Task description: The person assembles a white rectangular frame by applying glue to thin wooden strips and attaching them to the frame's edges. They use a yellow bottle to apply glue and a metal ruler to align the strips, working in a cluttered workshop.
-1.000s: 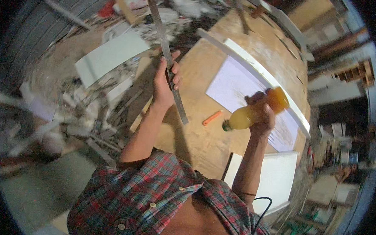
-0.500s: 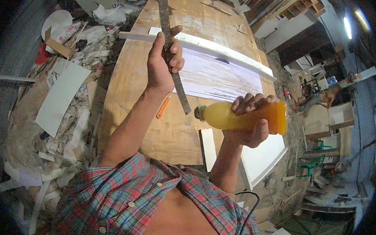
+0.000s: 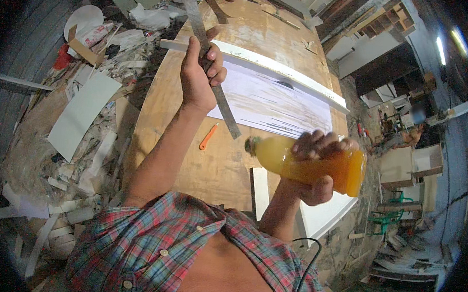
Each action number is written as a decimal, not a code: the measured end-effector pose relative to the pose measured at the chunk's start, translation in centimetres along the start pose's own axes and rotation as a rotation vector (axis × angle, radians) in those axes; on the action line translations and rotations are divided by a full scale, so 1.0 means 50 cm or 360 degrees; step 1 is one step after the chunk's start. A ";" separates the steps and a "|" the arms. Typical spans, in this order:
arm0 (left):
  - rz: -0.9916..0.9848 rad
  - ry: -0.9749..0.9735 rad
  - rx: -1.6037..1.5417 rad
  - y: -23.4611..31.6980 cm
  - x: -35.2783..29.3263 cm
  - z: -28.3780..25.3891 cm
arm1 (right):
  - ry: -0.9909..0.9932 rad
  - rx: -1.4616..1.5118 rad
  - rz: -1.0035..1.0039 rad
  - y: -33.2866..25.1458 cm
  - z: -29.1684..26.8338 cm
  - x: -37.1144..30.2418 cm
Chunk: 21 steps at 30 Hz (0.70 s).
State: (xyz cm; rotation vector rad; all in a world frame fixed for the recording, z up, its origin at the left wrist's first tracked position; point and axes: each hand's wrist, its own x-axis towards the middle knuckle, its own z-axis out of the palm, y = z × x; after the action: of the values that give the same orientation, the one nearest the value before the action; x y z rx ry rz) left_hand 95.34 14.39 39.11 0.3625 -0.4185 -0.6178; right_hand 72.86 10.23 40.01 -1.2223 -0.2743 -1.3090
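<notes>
In my left hand (image 3: 196, 83) is a long, flat, dull metal strip (image 3: 228, 115), fingers curled round it and thumb raised along its side. It slants from the upper left down toward the bottle's neck end. My right hand (image 3: 323, 145) is wrapped round a clear plastic bottle (image 3: 276, 153), held nearly sideways above the worktable. The bottle's neck points left, and yellow-orange liquid fills much of it. An orange utility knife (image 3: 208, 137) lies on the wooden tabletop (image 3: 158, 118) below the strip. Beyond my hands lies a white sheet (image 3: 265, 108) with dark streaks.
A long white board (image 3: 285, 70) crosses the table behind the sheet. White panels (image 3: 260, 192) stand at the near right edge. Scraps and offcuts (image 3: 85, 112) pile up on the left floor. Green chairs (image 3: 386, 220) and a person (image 3: 409, 136) are at the far right.
The bottle has moved slightly down and right, and its neck now sits higher relative to its base. The left hand keeps its grip on the strip. The whole view has shifted a little.
</notes>
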 end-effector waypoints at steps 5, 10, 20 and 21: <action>-0.0043 0.0026 -0.0151 -0.003 -0.018 0.002 | 0.0348 -0.0598 0.0296 0.067 -0.019 -0.059; 0.0051 0.0087 0.0053 0.017 -0.014 -0.018 | 0.0421 -0.0171 0.0150 0.039 -0.048 -0.051; 0.0030 -0.0060 -0.0035 0.023 -0.042 -0.011 | 0.0142 -0.0929 0.0551 0.102 -0.030 -0.135; 0.0043 -0.0059 -0.0042 0.031 -0.039 -0.022 | 0.0238 -0.0807 0.0669 0.089 -0.041 -0.169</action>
State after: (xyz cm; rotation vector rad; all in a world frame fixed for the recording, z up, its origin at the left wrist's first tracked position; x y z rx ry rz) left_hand 95.15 17.00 38.32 0.3202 -0.4498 -0.6042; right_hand 72.87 12.53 30.50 -1.4918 0.4301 -1.1190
